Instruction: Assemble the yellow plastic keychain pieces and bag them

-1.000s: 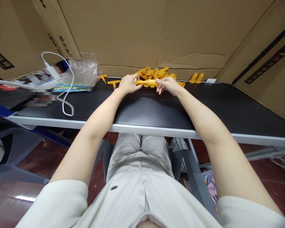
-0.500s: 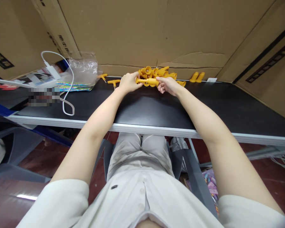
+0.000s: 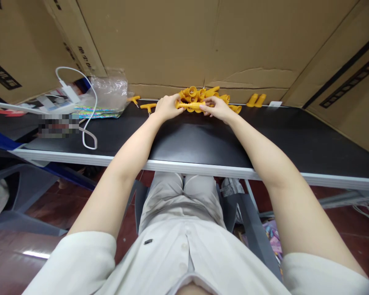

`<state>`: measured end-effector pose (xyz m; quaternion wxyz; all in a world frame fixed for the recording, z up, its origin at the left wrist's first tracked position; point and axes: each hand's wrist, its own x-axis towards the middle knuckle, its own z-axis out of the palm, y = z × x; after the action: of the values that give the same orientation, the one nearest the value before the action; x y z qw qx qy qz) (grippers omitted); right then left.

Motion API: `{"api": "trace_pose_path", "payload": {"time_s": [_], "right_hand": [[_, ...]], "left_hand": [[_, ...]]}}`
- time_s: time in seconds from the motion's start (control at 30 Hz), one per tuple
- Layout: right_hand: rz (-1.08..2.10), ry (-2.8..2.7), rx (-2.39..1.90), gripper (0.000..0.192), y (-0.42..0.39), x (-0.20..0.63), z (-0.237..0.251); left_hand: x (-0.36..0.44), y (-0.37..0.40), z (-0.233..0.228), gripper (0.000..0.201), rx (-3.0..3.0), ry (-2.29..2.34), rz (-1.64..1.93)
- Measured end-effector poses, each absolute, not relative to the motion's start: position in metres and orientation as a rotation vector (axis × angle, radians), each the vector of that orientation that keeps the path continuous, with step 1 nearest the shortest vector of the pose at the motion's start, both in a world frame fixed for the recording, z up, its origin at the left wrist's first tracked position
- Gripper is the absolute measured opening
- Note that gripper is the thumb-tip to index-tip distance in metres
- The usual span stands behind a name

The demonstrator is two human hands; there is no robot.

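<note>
Between my two hands a yellow corkscrew [image 3: 190, 105] lies level, its T-shaped end mostly hidden by my fingers. My left hand [image 3: 167, 107] is closed around that end. The thumb and fingers of my right hand [image 3: 215, 109] pinch its tapered yellow sleeve from the other side. Right behind them is a pile of yellow sleeves [image 3: 192, 91], several with their round openings facing me. Left of my left hand lie a yellow T-handled corkscrew [image 3: 147, 107] with its metal spiral showing, and another corkscrew [image 3: 134, 100] farther back.
Two yellow sleeves [image 3: 256, 100] stand at the back right beside a small white piece [image 3: 275, 104]. On the left are a clear plastic bag [image 3: 110, 88], colourful packets [image 3: 101, 112] and a white cable [image 3: 95, 98]. A cardboard wall [image 3: 178, 45] closes off the back of the black table [image 3: 199, 143].
My right hand has shifted slightly left along the sleeve, and its fingers have changed their grip. My left hand keeps its hold in the same place.
</note>
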<state>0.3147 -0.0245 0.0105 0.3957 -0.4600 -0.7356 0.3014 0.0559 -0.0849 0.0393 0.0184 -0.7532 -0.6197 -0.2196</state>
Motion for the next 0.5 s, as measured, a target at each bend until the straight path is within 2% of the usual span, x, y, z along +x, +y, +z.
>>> {"api": "trace_pose_path", "payload": {"time_s": [0.1, 0.27, 0.5], "right_hand": [[0.596, -1.924, -1.144, 0.087, -0.019, 0.313, 0.006], [0.287, -2.087, -1.137, 0.067, -0.026, 0.309, 0.009], [-0.118, -2.266, -1.116, 0.048, -0.041, 0.303, 0.014]], "left_hand": [[0.056, -0.084, 0.039, 0.046, -2.338, -1.924, -0.680], [0.054, -0.082, 0.037, 0.042, -2.359, -1.890, -0.715], [0.053, -0.075, 0.033, 0.040, -2.386, -1.830, -0.760]]}}
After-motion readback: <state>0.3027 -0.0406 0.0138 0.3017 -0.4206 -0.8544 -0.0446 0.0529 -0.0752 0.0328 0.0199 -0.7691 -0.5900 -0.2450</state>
